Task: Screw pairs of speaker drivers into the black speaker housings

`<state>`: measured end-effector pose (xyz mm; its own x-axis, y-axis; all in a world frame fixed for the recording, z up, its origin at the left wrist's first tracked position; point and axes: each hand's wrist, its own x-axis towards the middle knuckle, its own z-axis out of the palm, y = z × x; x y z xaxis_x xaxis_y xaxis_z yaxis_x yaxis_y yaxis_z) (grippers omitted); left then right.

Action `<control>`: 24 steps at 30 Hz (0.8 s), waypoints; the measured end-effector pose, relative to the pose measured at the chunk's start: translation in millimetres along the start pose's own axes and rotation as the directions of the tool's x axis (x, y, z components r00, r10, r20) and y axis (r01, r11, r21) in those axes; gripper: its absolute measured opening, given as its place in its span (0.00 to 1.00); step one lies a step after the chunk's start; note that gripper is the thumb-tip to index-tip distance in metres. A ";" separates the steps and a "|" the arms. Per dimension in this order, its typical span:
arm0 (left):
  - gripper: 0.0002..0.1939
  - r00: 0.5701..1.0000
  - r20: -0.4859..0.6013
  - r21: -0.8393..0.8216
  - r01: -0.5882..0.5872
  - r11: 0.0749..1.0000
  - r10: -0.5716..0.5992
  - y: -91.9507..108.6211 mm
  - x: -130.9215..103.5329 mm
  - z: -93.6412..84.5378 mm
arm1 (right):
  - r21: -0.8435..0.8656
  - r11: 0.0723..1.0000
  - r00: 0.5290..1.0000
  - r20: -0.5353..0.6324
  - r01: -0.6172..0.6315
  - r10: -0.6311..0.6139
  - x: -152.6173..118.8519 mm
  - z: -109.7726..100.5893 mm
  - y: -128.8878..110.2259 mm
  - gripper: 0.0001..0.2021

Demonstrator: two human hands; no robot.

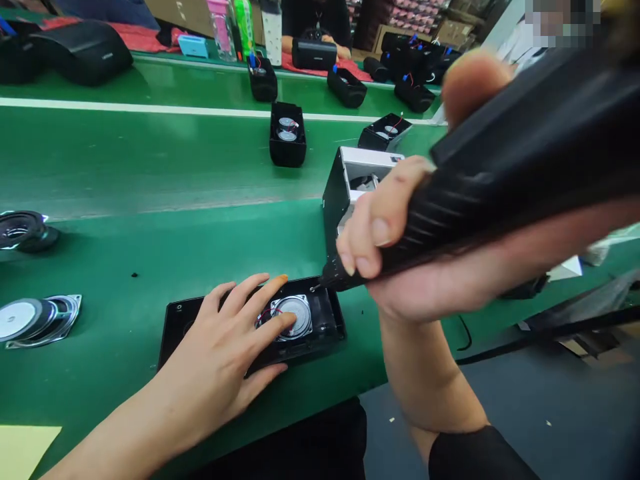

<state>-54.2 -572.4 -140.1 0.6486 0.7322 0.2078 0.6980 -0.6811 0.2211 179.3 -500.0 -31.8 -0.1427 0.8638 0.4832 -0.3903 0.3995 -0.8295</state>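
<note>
My right hand [415, 247] is wrapped round a black electric screwdriver [490, 167], tilted down to the left. Its bit reaches a corner of the round speaker driver [296, 317], with a small screw at the tip. That driver, silver-backed with a red wire, sits inside a black speaker housing [327, 327] lying on the green bench. Across the housing rests my left hand [235, 327], fingers spread and one fingertip on the driver. The hand hides the housing's left part.
Loose speaker drivers [43, 320] lie at the left. A silver-and-black box [367, 160] stands behind my right hand. Several black housings [287, 133] are spread along the green bench [150, 153]. Across it sits a person [317, 27] with hands at a black speaker [314, 53].
</note>
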 end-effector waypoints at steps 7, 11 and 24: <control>0.20 1.000 -0.021 -0.043 0.005 0.999 -0.006 -1.5 -0.8 4.8 | 0.029 0.999 0.988 -0.152 -0.032 0.036 -9.1 19.5 44.0 0.31; 0.19 1.000 -0.026 -0.047 0.012 0.999 -0.014 -2.1 -1.2 5.6 | -0.075 0.996 0.987 -0.158 -0.042 0.030 -15.7 10.1 62.9 0.33; 0.18 0.999 -0.031 -0.027 -0.015 1.000 0.015 -3.9 3.8 3.9 | 0.063 0.996 0.991 -0.110 -0.068 0.075 -21.6 5.7 76.3 0.27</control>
<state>-53.3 -567.0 -143.9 0.6490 0.7218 0.2403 0.6796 -0.6920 0.2433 147.5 -489.9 -104.0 -0.0703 0.9198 0.3860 -0.4361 0.3197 -0.8412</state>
